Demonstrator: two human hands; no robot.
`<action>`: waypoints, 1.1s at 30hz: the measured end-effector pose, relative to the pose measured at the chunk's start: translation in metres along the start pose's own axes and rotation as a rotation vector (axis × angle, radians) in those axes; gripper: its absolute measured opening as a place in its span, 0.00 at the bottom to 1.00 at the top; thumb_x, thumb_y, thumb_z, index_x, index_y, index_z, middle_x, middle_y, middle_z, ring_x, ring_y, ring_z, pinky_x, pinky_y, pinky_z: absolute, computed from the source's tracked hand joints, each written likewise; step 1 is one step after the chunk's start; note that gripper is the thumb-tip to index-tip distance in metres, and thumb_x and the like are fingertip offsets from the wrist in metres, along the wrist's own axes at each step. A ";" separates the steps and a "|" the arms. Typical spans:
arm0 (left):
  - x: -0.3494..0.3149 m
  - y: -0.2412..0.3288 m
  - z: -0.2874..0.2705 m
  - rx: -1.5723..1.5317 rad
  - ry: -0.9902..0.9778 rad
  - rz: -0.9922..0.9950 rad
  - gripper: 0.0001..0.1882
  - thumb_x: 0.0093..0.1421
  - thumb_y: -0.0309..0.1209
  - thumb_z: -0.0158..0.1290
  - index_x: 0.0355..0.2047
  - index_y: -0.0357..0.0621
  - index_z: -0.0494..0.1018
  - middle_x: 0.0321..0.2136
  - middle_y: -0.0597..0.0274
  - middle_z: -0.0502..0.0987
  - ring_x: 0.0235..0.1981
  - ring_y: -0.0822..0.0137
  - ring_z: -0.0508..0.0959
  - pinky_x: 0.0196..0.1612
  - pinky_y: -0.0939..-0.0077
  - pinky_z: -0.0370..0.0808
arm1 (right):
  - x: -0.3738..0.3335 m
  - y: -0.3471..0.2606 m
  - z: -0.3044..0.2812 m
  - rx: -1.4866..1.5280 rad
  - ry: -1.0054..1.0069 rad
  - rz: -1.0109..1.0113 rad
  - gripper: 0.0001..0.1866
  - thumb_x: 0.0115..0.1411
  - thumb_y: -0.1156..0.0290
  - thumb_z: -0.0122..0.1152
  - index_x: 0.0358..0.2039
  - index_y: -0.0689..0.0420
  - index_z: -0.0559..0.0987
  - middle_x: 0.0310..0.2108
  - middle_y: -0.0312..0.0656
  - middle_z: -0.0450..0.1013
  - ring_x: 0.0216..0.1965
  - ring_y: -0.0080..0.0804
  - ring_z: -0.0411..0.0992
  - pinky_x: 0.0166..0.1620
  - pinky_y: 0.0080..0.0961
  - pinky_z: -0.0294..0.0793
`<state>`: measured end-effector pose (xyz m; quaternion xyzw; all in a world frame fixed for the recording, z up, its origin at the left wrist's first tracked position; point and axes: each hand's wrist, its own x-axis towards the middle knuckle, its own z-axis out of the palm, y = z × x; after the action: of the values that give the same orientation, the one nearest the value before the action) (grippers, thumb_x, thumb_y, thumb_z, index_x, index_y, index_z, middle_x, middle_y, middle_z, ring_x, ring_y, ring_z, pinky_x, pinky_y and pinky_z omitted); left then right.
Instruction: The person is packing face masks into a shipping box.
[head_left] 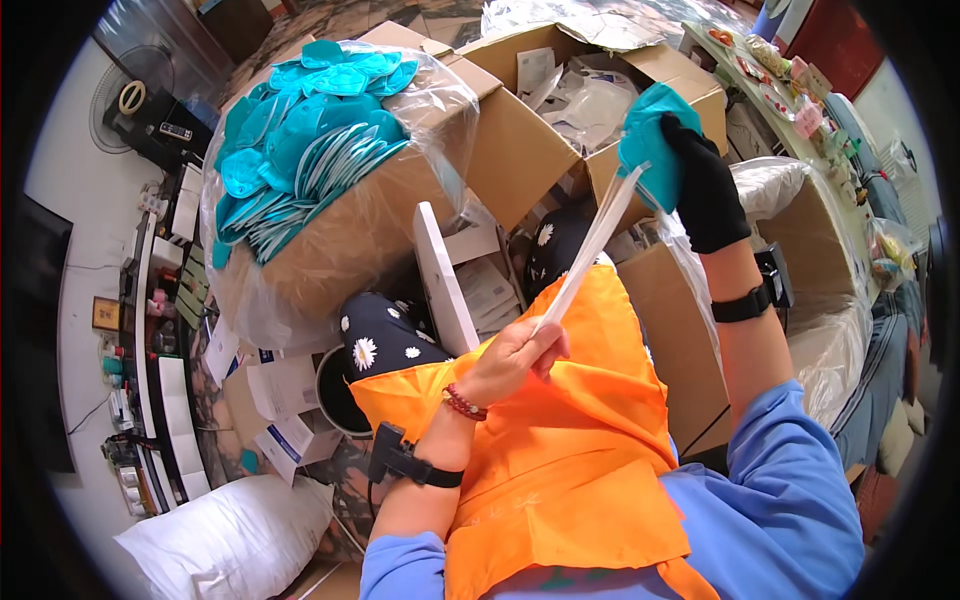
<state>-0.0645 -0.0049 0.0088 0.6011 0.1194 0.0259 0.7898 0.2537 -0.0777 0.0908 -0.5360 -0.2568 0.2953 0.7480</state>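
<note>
My right hand [708,190], in a black glove, grips a teal face mask [650,145] up at the right, over the open boxes. White straps [595,250] run taut from the mask's lower edge down to my left hand [512,362]. That hand is bare and closed around the strap ends, above the orange apron [560,410] on my lap. A big heap of teal face masks [310,130] fills a plastic-lined carton [330,270] at the left. Between my knees, a white box [447,285] holds flat pale packets [488,295].
Ahead, an open carton [520,150] holds clear plastic bags [590,100]. Another plastic-lined carton [810,250] stands by my right arm. A dark bin [340,395] is beside my left knee, near small white boxes [290,440] and a white sack [235,540].
</note>
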 end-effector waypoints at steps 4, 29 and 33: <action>0.005 0.008 -0.003 0.289 -0.009 -0.019 0.19 0.73 0.42 0.42 0.35 0.39 0.73 0.21 0.70 0.69 0.22 0.77 0.70 0.29 0.81 0.73 | -0.033 0.013 -0.004 0.057 -0.062 0.042 0.24 0.66 0.60 0.58 0.57 0.61 0.73 0.49 0.42 0.76 0.49 0.29 0.75 0.55 0.28 0.73; -0.018 0.001 -0.011 0.816 0.046 0.431 0.23 0.60 0.35 0.57 0.55 0.47 0.73 0.47 0.55 0.78 0.47 0.60 0.79 0.51 0.69 0.76 | -0.143 0.017 0.081 -0.776 -0.776 -0.226 0.11 0.49 0.69 0.73 0.34 0.55 0.82 0.46 0.44 0.77 0.46 0.41 0.73 0.50 0.35 0.71; -0.028 -0.050 -0.010 -0.614 -0.166 0.004 0.21 0.70 0.38 0.47 0.60 0.47 0.68 0.54 0.59 0.73 0.53 0.64 0.75 0.57 0.69 0.73 | -0.154 0.008 0.090 -0.580 -0.950 -0.320 0.12 0.48 0.67 0.75 0.32 0.54 0.83 0.51 0.45 0.76 0.48 0.46 0.73 0.51 0.39 0.73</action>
<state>-0.0994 -0.0143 -0.0372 0.3348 0.0400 0.0133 0.9413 0.0825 -0.1280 0.0996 -0.4823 -0.7128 0.3044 0.4084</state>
